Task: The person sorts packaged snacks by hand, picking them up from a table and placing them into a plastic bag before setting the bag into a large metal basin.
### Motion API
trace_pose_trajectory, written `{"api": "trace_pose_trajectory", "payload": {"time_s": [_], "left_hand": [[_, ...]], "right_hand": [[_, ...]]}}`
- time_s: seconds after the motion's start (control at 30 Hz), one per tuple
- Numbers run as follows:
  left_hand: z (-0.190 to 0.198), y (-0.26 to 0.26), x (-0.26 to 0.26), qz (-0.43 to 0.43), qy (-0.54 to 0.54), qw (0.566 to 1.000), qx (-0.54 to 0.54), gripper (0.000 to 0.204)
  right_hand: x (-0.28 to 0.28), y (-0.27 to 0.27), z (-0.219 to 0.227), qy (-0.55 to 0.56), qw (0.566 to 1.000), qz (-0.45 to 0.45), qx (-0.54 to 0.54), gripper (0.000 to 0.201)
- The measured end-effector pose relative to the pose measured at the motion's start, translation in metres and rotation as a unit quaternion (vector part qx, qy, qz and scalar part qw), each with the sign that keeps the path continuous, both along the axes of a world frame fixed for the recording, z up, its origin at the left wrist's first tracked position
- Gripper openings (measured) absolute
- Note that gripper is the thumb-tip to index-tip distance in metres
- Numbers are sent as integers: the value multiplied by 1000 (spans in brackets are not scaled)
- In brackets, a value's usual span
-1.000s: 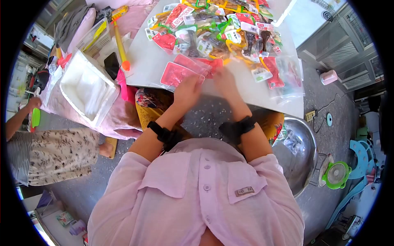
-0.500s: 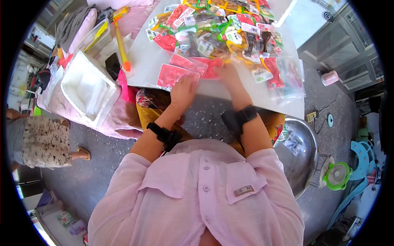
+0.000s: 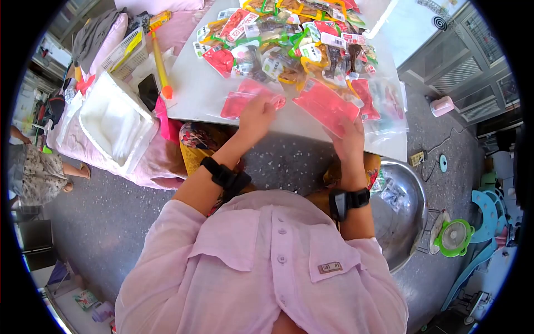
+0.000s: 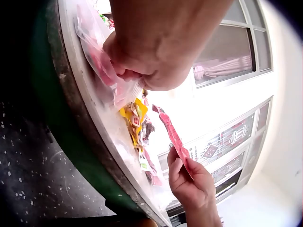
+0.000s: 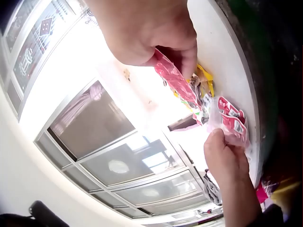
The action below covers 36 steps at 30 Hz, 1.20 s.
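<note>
Red packet (image 3: 327, 106) in the right hand (image 3: 350, 142) is near heaped pouches (image 3: 289, 44).

Your table (image 3: 194, 72) is white, the packets (image 3: 322, 103) at its near side red, the pile (image 3: 295, 44) farther across it yellow, green, red and brown. Left of the table, the cloth (image 3: 69, 142) is pink, the box (image 3: 114, 119) white; below it, the floor (image 3: 278, 161) is grey, speckled white.

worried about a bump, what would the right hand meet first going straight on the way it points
Past the red packet it holds, the right hand would likely meet the near side of the pile of snack packets; its height above them is hard to judge.
</note>
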<state>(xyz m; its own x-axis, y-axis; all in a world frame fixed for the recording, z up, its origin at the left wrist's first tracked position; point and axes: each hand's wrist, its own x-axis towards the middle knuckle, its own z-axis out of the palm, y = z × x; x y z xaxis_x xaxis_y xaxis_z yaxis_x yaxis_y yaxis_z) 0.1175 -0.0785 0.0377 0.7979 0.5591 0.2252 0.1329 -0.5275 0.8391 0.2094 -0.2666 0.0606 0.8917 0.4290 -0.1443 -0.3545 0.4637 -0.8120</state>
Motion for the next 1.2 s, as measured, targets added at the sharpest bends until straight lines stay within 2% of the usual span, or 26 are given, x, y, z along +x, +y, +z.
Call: {"api": "trace_pose_trajectory", "payload": {"time_s": [0.2,0.33,0.43,0.57,0.73,0.83,0.93,1.03,1.13,1.2], "left_hand": [[-7,-4,10,-1,-10,999,36,14],[7,-9,3,0,52,988,142,15],[9,-9,-2,1,68,985,158,16],[14,-20,-8,-5,46,975,219,15],[2,-24,-10,-38,64,954,292,10],[-3,-25,-13,-34,41,953,297,8],[0,-23,-17,-56,9,955,292,7],[1,-23,-20,-40,53,952,298,7],[-4,-22,-21,-56,39,947,314,6],[-4,-23,-20,-57,21,948,312,5]], "right_hand": [[-14,-5,-13,69,994,83,-7,16],[-17,1,-15,77,989,118,-38,18],[-13,-2,-22,48,983,170,-48,21],[-21,4,-20,65,984,163,-42,22],[-36,48,-28,64,990,124,11,20],[-43,67,-34,-68,990,98,-73,16],[-42,60,-9,-29,966,208,-153,13],[-21,44,-17,-94,910,314,-253,13],[-30,48,-18,-53,945,247,-209,15],[-28,57,-27,-99,944,245,-200,14]]}}
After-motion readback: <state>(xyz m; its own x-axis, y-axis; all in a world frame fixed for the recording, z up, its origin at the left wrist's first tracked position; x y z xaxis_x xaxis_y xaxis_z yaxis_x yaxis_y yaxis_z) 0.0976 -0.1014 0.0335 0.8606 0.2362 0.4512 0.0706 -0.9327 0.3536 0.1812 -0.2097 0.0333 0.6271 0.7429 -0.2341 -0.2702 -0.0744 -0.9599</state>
